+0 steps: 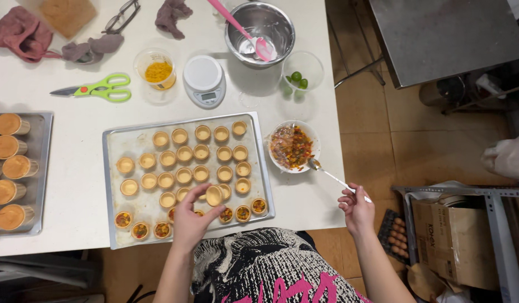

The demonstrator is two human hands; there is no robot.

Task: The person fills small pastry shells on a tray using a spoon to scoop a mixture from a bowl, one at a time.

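Surface: white table [74, 151] over a tiled floor, seen from above.
Held shell: small empty pastry cup [214, 195], tilted on its side, lifted just above the near edge of the baking tray [109, 185].
Left hand: left hand [190, 221] closed on the pastry cup, thumb and fingertips pinching its wall.
Right hand: right hand [356, 207] off the table's right edge, fingers clamped on the handle of a metal spoon [332, 177].
Spoon: bowl end touches the rim of the filling bowl [293, 147], a white bowl of chopped red, green and orange mix just right of the tray.
Tray contents: rows of empty pastry shells [183, 163]; filled shells [140, 229] along the near row.
Far side: digital kitchen scale [204, 80], clear cup of yellow contents [156, 69], green-handled scissors [96, 88], steel mixing bowl [260, 31] with pink spatula [242, 31], clear cup of small green limes [300, 76].
Left edge: second tray [43, 168] holding orange-topped cups [12, 168].
Far-left corner: crumpled cloths [21, 33] and eyeglasses [122, 15].
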